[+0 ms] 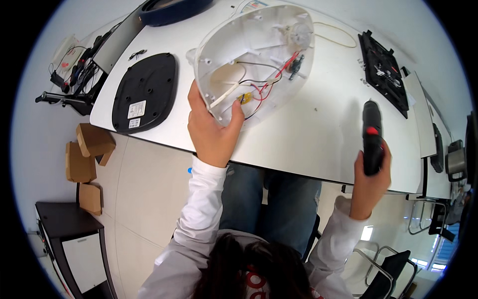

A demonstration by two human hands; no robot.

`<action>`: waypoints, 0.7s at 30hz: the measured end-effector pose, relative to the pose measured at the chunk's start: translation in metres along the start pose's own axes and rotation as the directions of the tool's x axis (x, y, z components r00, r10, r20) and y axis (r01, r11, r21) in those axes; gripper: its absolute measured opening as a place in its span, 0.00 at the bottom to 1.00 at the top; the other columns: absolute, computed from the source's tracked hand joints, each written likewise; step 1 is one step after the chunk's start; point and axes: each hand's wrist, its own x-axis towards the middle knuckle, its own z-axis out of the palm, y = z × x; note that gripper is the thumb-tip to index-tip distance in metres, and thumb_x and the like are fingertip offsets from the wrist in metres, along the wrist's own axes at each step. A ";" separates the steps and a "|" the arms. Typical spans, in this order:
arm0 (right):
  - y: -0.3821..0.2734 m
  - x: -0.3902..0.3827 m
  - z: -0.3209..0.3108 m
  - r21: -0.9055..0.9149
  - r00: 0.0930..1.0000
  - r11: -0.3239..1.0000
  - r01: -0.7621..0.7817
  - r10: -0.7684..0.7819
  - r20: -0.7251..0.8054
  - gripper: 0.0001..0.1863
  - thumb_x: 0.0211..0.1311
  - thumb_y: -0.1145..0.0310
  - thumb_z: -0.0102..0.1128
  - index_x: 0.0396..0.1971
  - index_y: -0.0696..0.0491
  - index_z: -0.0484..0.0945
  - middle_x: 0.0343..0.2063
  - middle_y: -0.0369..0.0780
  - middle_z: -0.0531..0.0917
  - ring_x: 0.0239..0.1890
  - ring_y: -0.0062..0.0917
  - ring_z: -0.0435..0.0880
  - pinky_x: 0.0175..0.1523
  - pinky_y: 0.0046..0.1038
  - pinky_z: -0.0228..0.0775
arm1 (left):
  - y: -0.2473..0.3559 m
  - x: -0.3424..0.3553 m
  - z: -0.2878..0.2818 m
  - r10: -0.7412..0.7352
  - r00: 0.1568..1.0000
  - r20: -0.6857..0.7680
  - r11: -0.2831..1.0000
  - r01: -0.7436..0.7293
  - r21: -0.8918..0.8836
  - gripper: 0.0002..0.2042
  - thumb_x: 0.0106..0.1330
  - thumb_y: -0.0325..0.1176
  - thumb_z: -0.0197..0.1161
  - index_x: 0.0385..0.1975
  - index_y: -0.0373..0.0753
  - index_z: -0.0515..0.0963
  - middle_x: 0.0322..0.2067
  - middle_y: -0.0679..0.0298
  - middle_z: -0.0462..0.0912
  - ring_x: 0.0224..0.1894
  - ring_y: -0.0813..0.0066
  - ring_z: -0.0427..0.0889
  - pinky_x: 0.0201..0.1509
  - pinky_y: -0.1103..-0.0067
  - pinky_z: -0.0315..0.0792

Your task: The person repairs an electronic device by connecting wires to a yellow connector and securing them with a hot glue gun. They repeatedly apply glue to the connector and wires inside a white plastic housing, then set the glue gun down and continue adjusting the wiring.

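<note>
My left hand (214, 127) grips the near left edge of a white plastic housing (279, 107), its thumb over the rim. The housing's hollow inside faces up, showing red and black wires (261, 92), a small yellow part (244, 98) near my thumb and a dark circuit board (297, 67). My right hand (372, 174) is wrapped round a black cordless screwdriver (372, 137) with a red button, its tip pointing away from me over the table's right side. A black base plate (145, 93) with white labels lies left of the housing.
An open black tool case (383, 72) lies at the table's far right, with several small screws (364, 79) beside it. A dark blue ring-shaped part (174, 11) is at the far left. A cream cable (338, 32) and a short black cable (138, 54) lie on the white table (323, 134).
</note>
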 end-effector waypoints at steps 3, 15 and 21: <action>-0.027 -0.032 -0.013 0.518 0.974 0.828 -0.215 0.144 0.175 0.26 0.52 0.79 0.65 0.53 0.59 0.70 0.38 0.45 0.82 0.35 0.25 0.82 0.43 0.24 0.74 | -0.006 -0.001 -0.002 0.006 1.000 0.003 1.000 -0.006 0.006 0.34 0.55 0.28 0.66 0.61 0.31 0.58 0.48 0.47 0.77 0.47 0.54 0.81 0.51 0.71 0.73; -0.074 -0.082 0.031 0.704 0.788 0.450 -0.550 0.001 0.615 0.20 0.51 0.80 0.62 0.47 0.61 0.70 0.34 0.41 0.82 0.36 0.21 0.81 0.44 0.23 0.72 | -0.006 -0.001 -0.001 0.051 0.999 0.010 0.997 -0.051 0.049 0.34 0.55 0.29 0.67 0.61 0.32 0.58 0.48 0.47 0.77 0.46 0.51 0.81 0.48 0.69 0.75; -0.073 -0.080 0.033 0.696 0.774 0.440 -0.568 -0.002 0.633 0.20 0.52 0.80 0.61 0.47 0.61 0.70 0.35 0.42 0.82 0.37 0.21 0.81 0.45 0.23 0.72 | -0.006 -0.001 -0.003 0.037 0.999 0.018 0.999 -0.038 0.038 0.34 0.55 0.29 0.67 0.61 0.32 0.59 0.47 0.47 0.77 0.45 0.51 0.81 0.47 0.68 0.75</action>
